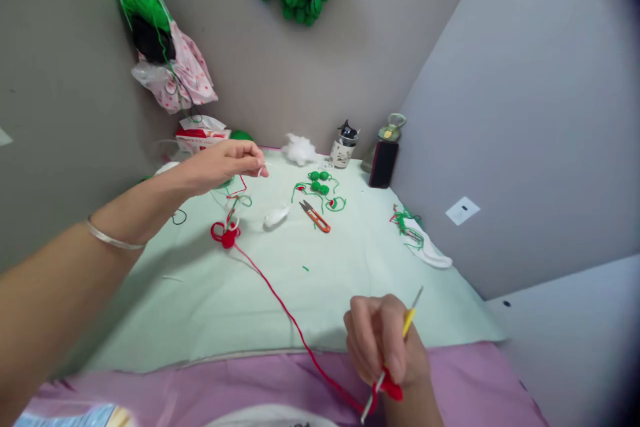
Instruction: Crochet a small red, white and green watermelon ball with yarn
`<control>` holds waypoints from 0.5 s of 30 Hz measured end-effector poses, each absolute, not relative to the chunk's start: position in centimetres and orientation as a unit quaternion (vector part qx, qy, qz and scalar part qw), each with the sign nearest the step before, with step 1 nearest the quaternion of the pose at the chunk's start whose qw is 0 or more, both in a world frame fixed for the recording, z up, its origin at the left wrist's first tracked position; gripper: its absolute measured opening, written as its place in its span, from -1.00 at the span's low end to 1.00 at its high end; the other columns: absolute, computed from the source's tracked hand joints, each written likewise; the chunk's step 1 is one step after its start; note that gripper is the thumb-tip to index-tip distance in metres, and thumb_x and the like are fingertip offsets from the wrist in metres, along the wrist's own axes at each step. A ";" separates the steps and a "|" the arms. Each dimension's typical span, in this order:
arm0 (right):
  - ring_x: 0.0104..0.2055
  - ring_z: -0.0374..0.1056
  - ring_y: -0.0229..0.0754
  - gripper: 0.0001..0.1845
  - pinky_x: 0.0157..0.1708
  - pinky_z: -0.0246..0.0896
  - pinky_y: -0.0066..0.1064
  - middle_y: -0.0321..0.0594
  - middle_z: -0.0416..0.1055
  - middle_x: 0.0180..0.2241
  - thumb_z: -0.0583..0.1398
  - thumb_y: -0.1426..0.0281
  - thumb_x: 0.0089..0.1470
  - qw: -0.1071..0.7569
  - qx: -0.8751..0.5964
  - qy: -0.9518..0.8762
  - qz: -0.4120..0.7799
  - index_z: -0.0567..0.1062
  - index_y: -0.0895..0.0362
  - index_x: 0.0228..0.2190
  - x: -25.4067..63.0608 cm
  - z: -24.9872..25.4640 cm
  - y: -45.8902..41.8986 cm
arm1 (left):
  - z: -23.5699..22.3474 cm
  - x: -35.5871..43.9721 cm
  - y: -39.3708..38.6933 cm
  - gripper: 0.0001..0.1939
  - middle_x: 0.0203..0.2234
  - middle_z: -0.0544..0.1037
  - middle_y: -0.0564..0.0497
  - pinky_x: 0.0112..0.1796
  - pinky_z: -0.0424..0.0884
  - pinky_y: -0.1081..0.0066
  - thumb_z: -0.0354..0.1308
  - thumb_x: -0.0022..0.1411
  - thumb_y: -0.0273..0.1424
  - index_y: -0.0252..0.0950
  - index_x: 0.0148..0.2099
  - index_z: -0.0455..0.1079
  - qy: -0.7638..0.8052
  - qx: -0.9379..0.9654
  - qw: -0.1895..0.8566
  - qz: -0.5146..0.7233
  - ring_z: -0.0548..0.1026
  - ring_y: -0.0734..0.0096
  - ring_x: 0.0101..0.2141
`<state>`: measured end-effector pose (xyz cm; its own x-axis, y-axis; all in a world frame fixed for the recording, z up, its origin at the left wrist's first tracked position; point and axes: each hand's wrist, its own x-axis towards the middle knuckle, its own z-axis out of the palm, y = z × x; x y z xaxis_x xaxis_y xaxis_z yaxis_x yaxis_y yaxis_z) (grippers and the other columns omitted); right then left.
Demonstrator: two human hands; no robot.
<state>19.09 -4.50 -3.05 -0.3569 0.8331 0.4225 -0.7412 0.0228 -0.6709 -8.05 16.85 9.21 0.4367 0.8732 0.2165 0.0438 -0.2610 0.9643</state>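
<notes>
My right hand (373,340) is closed around a crochet hook (409,321) with a yellow grip. A small red crochet piece (391,387) sits on the hook beside my fingers. Red yarn (285,307) runs from it across the table to a small red yarn bundle (228,237). Farther out, my left hand (245,159) is raised over the back left of the table, its fingertips pinched on a thin white strand of yarn (260,172). White yarn (277,215) lies on the cloth to the right of the red bundle.
Orange thread snips (316,216) lie mid-table near small green crochet balls (319,185). White stuffing (300,149), a jar (344,147), a phone (384,163) and a bottle (393,128) stand along the back. Yarn scraps (407,227) lie at right. A bag (187,73) hangs at left.
</notes>
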 end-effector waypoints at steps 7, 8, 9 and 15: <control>-0.65 0.21 -0.46 -0.70 -0.59 0.24 -0.60 -0.37 0.29 -0.60 0.49 0.41 -0.02 0.560 -0.049 -0.434 0.704 0.55 0.11 -0.65 18.2 -3.6 -4.4 | 12.1 -9.8 17.7 -0.86 -0.50 0.55 0.06 -0.31 0.47 0.38 0.37 0.12 -0.52 -0.31 -0.29 0.46 0.313 0.626 0.505 0.506 0.50 0.48 -0.45; -0.66 0.20 -0.46 -0.68 -0.60 0.23 -0.60 -0.38 0.29 -0.61 0.49 0.40 -0.01 0.559 -0.051 -0.435 0.704 0.54 0.12 -0.66 18.0 -3.6 -4.4 | 12.1 -9.7 17.8 -0.88 -0.49 0.55 0.07 -0.30 0.47 0.40 0.35 0.15 -0.48 -0.28 -0.26 0.47 0.307 0.620 0.505 0.516 0.50 0.48 -0.44; -0.66 0.20 -0.47 -0.66 -0.60 0.21 -0.60 -0.39 0.28 -0.62 0.49 0.40 -0.01 0.559 -0.055 -0.435 0.704 0.52 0.12 -0.67 17.9 -3.6 -4.4 | 12.2 -9.6 17.8 -0.90 -0.47 0.56 0.08 -0.29 0.47 0.41 0.33 0.20 -0.41 -0.25 -0.24 0.46 0.301 0.616 0.501 0.529 0.50 0.48 -0.41; -0.69 0.18 -0.47 -0.61 -0.64 0.17 -0.59 -0.41 0.25 -0.64 0.51 0.35 -0.05 0.558 -0.071 -0.418 0.713 0.48 0.12 -0.70 17.6 -3.8 -4.6 | 14.1 -10.0 16.9 -0.78 -0.24 0.63 0.11 -0.07 0.53 0.33 0.34 0.16 -0.27 -0.14 -0.15 0.45 0.322 0.601 0.464 0.566 0.45 0.29 0.09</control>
